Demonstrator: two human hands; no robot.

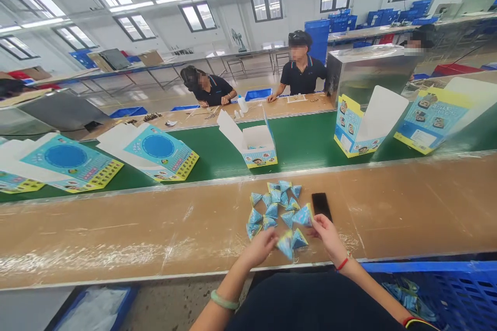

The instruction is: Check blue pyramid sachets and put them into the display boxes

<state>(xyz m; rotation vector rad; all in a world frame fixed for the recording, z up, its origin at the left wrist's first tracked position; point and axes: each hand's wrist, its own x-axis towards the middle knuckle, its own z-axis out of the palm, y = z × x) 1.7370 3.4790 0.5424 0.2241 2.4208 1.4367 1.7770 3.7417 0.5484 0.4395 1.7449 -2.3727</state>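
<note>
Right hand (326,235) pinched on a packet (303,215), thumb and fingers at one corner, blue sides and yellow edge showing; left hand (264,245) with fingers curled, tips on or just beside a blurred packet (285,245); too smeared there to tell grip from loose contact; another single packet (299,239) just right of the blurred one, near the front edge of the brown table (116,232); beyond the hands, a loose pile of similar packets (275,196), pyramid-shaped, some touching, some apart; black phone (320,205) flat on the table, just past the right hand; green bangle (224,300) on the left wrist, red band (343,262) on the right.

Past the table, a green belt (306,137); on it, straight ahead, an open carton (261,159), flaps up, small blue things inside; more printed cartons (159,152) to the left, two open boxes (347,132) to the right; across the belt, one person (214,90) bent over small parts, another person (303,76) upright; white bottle (243,105) between; low right, a blue crate (446,267) with bright wrappings inside.
</note>
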